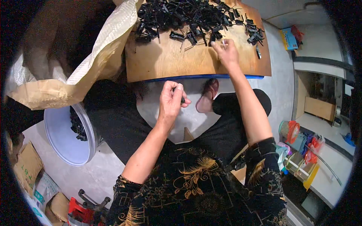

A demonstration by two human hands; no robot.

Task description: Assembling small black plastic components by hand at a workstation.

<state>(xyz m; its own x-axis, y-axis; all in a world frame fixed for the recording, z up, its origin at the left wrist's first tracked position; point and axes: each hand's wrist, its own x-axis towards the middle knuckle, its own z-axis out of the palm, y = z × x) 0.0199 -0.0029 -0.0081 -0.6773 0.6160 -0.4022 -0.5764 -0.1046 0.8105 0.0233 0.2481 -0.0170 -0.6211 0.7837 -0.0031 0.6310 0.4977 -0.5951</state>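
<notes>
My left hand (pixel 172 98) is curled in front of the table edge, above my lap. A small black plastic part (pixel 182 100) shows between its fingers, mostly hidden by them. Over the wooden tabletop (pixel 162 62), my right hand (pixel 227 55) is beside the near side of a pile of black plastic parts (pixel 181 17). Its fingers are bent, and a thin whitish sliver shows at the fingertips; what it is cannot be made out. Several parts in the pile have thin prongs sticking out.
A large woven sack (pixel 102 49) hangs open at the left of the table. Below it a white bucket (pixel 91 132), tilted, holds more black parts. A small metallic object (pixel 258 52) lies near the table's right edge. Shelves with bags and boxes line the right.
</notes>
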